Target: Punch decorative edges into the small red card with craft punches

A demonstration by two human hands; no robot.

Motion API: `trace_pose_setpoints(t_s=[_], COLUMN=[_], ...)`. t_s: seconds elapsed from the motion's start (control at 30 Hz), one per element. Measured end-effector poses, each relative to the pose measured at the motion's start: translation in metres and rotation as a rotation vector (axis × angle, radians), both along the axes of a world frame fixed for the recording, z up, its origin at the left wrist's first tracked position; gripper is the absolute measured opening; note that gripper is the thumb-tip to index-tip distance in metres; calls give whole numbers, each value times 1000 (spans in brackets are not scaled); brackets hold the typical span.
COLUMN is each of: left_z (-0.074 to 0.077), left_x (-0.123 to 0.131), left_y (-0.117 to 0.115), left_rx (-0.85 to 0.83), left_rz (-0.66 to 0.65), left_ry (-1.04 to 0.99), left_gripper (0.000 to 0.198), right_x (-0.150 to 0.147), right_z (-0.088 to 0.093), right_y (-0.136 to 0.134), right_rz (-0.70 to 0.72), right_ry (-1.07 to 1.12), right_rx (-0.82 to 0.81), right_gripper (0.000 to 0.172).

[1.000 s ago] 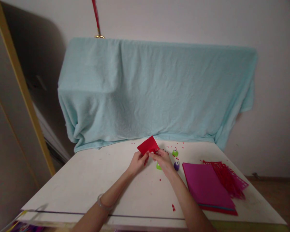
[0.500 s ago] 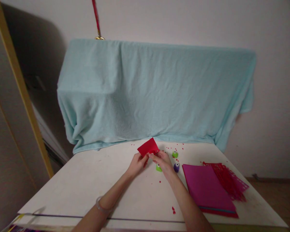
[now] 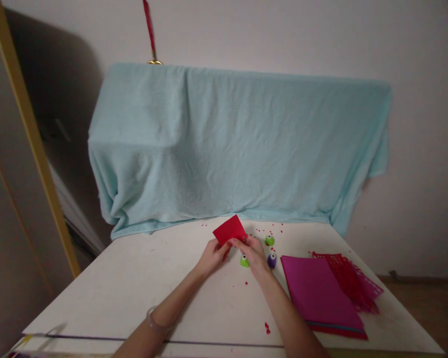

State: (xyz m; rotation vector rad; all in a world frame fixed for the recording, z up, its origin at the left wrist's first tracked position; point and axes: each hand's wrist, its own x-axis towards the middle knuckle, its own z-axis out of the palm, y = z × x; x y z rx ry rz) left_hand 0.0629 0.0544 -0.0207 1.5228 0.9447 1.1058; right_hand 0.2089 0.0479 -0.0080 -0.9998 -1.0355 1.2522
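Observation:
A small folded red paper (image 3: 229, 229) is held up over the white table (image 3: 134, 283), pinched at its lower edge by both hands. My left hand (image 3: 212, 256) grips it from the left, fingers closed. My right hand (image 3: 252, 252) grips it from the right, fingers closed on the same edge. Just beside my right hand sit small paper punches: a green one (image 3: 244, 261), another green one (image 3: 269, 240) and a purple one (image 3: 272, 260). Tiny red paper bits are scattered around them.
A stack of magenta and red paper sheets (image 3: 317, 294) lies at the right, with cut red lattice paper (image 3: 353, 281) beside it. A light blue towel (image 3: 239, 144) drapes something bulky at the table's back. A red scrap (image 3: 267, 327) lies near the front edge.
The hands and red paper stay together in almost the same spot; the view has tilted slightly, so everything sits a little lower in the frame.

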Motion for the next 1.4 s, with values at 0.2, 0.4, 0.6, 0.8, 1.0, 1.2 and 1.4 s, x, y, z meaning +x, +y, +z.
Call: trace_pose_setpoints(t_s=[0.2, 0.4, 0.6, 0.8, 1.0, 1.2, 1.4], left_z=[-1, 3, 3, 6, 7, 10, 9], left_x=[-1, -1, -3, -3, -4, -4, -3], left_y=[2, 1, 1, -1, -2, -4, -3], left_rx=[-16, -35, 87, 168, 191, 204, 199], left_rz=[-9, 42, 115, 137, 143, 139, 158], left_ry=[-89, -78, 6, 53, 101, 135, 141], left_gripper=[40, 46, 48, 45, 44, 48, 51], right_x=[-1, 0, 3, 8, 7, 7, 7], right_z=[7, 8, 15, 7, 3, 0, -2], right_y=[-2, -3, -6, -3, -1, 0, 2], right_rz=[64, 106, 114, 112, 135, 166, 153], right_ry=[28, 21, -39, -78, -38, 37, 82], right_rx=[25, 31, 13, -17, -35, -58, -51], right_gripper=[33, 37, 32, 31, 35, 34, 37])
